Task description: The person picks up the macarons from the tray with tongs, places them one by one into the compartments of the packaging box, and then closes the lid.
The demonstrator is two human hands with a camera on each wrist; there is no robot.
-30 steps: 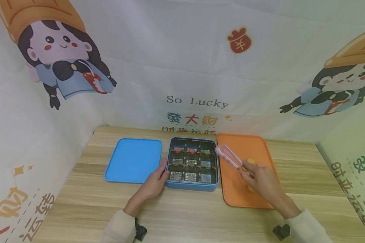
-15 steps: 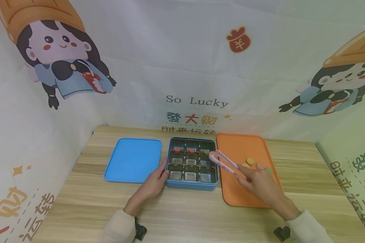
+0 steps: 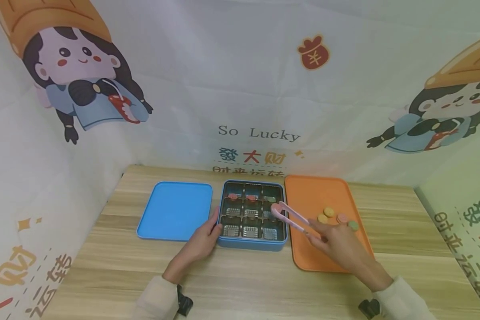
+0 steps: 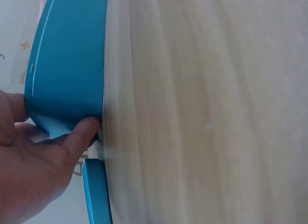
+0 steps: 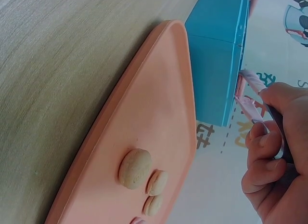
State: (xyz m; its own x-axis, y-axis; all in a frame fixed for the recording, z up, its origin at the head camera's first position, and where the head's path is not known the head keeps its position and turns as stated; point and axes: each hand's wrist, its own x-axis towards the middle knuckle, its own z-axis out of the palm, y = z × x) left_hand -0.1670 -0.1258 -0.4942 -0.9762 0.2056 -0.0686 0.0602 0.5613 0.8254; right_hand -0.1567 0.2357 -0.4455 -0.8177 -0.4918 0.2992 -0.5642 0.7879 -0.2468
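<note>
The left hand (image 3: 204, 238) grips the left side of a blue box (image 3: 253, 244), fingers at its lower edge in the left wrist view. Inside, a dark insert divides it into several compartments; two reddish macarons (image 3: 233, 197) and a green macaron (image 3: 271, 200) sit in the back row. My right hand (image 3: 340, 246) holds pink tongs (image 3: 294, 220), their tips over the right column, middle row. Between those tips is a pink macaron (image 3: 277, 207). In the right wrist view the tongs (image 5: 250, 106) reach past the rim of the box (image 5: 211, 74).
An orange tray (image 3: 308, 258) lies right of the box, bearing two yellow macarons (image 3: 328, 212), a pink macaron (image 3: 342, 218) and a green macaron (image 3: 353, 226). A blue lid (image 3: 176, 211) lies to the left. Behind the wooden table (image 3: 240, 284) hangs a printed cloth (image 3: 200, 89).
The right hand has swung the tongs from above the tray leftward and down, bringing the pink macaron over the box's right column. The left hand stays at the box.
</note>
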